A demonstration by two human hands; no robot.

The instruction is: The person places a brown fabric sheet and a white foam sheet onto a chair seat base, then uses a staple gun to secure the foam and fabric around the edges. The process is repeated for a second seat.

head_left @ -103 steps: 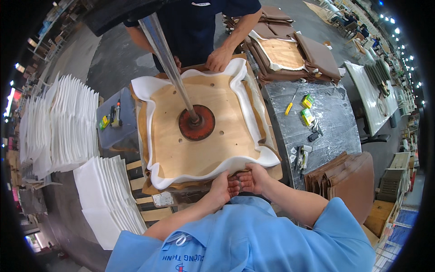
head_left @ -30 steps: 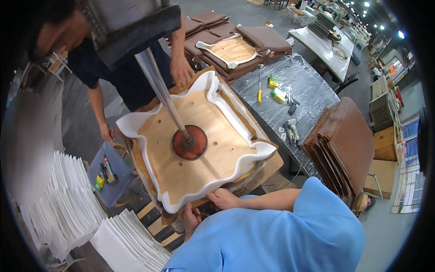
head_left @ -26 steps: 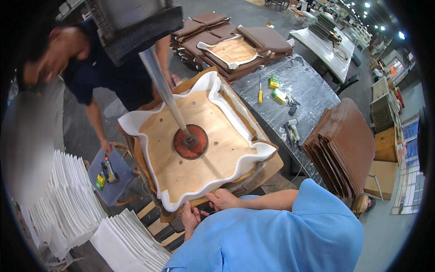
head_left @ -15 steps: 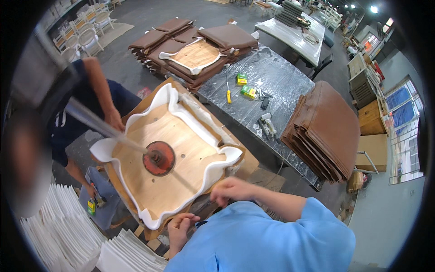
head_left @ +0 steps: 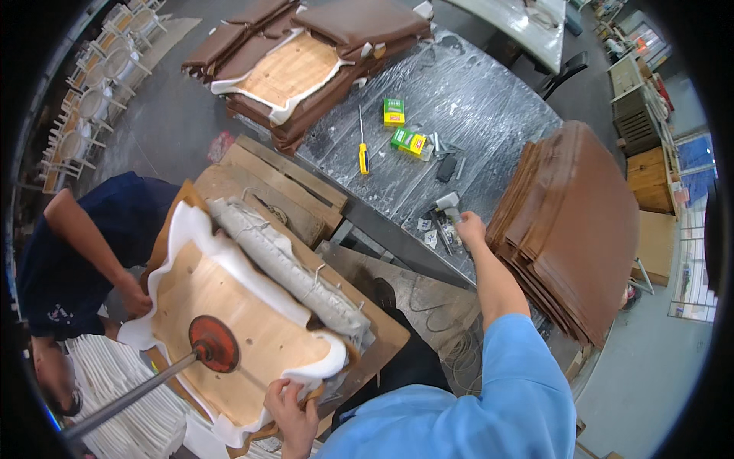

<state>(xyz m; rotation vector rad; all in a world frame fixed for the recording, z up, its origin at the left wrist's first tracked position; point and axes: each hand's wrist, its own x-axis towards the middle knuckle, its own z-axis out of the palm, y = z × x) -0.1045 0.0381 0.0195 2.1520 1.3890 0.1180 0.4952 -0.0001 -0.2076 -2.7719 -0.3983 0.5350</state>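
A wooden seat panel (head_left: 245,306) lies face up, with white padding (head_left: 264,279) and a brown cover (head_left: 177,197) showing round its edges. On its middle presses a red disc (head_left: 222,340) at the end of a metal rod (head_left: 141,392). My left hand (head_left: 293,413) is at the near corner, its fingers bent over the padding and the brown cover's edge. My right hand (head_left: 470,231) reaches far right onto the wrapped table, fingers curled beside a grey-and-white hand tool (head_left: 447,202). What these fingers hold is hidden.
Another person's hand (head_left: 135,298) rests at the panel's left side. On the plastic-wrapped table (head_left: 336,138) lie a yellow-handled screwdriver (head_left: 363,157) and green-yellow boxes (head_left: 394,112). Stacked brown covers (head_left: 573,229) stand at right, finished brown seats (head_left: 367,30) at back.
My right hand has gone from beside the panel to the tool on the table. My left hand has come up onto the panel's corner. The view has shifted, and the co-worker leans lower.
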